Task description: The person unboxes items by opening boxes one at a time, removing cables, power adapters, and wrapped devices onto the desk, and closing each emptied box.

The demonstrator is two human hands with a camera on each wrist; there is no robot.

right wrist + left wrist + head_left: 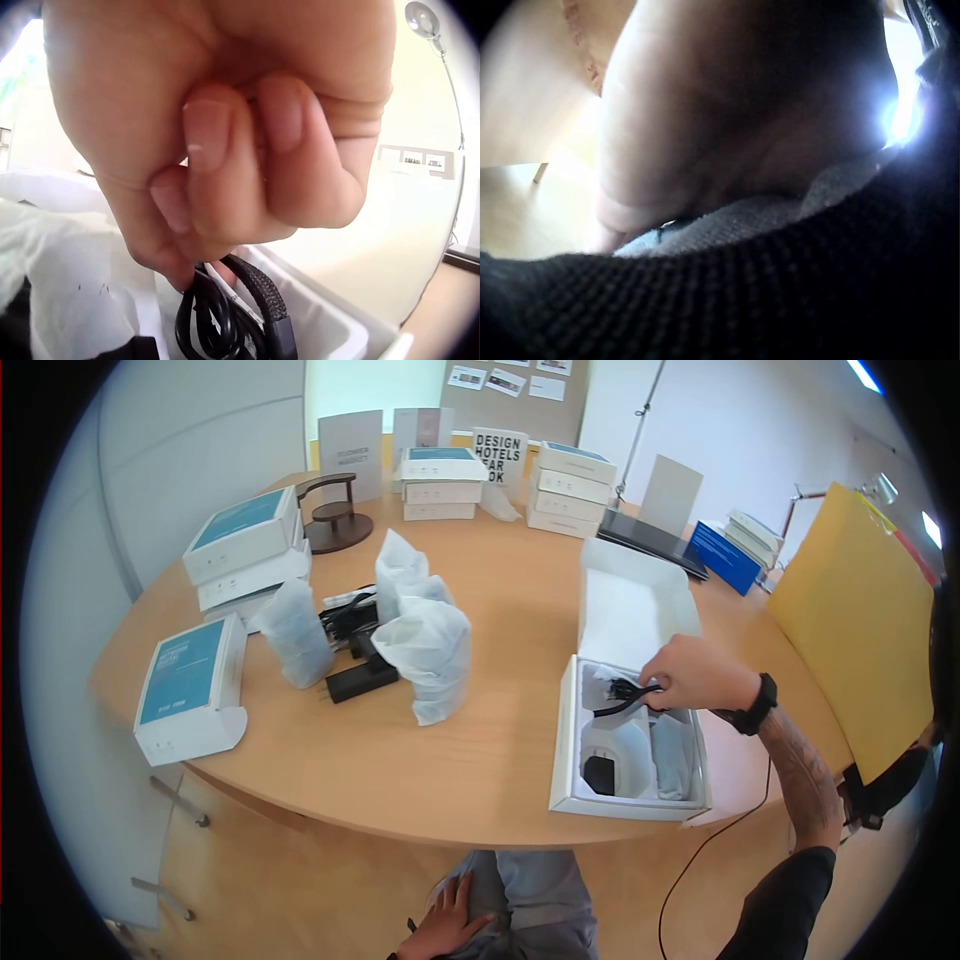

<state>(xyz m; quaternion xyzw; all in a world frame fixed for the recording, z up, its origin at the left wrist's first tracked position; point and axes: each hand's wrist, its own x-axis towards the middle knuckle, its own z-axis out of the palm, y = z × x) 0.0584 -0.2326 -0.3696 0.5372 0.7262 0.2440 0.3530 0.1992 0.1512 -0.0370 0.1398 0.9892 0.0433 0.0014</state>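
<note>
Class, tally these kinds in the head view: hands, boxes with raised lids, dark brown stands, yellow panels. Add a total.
Hands: 2 (left hand, right hand)
Boxes with raised lids: 1
Dark brown stands: 1
Yellow panels: 1
Total: 5

"Any pattern on the looped black cable (262, 289)?"
"Yes, braided along one stretch."
"And the open, rectangular white cardboard box (630, 807)?"
"White inside too. The flat, rectangular white cardboard carton (190, 685), front left, bears a teal-blue panel (182, 672)."

Looks like an office: 1 wooden table (515, 760), a pinboard (570, 415) with printed cards (547, 388), 1 metal lamp (422, 20).
</note>
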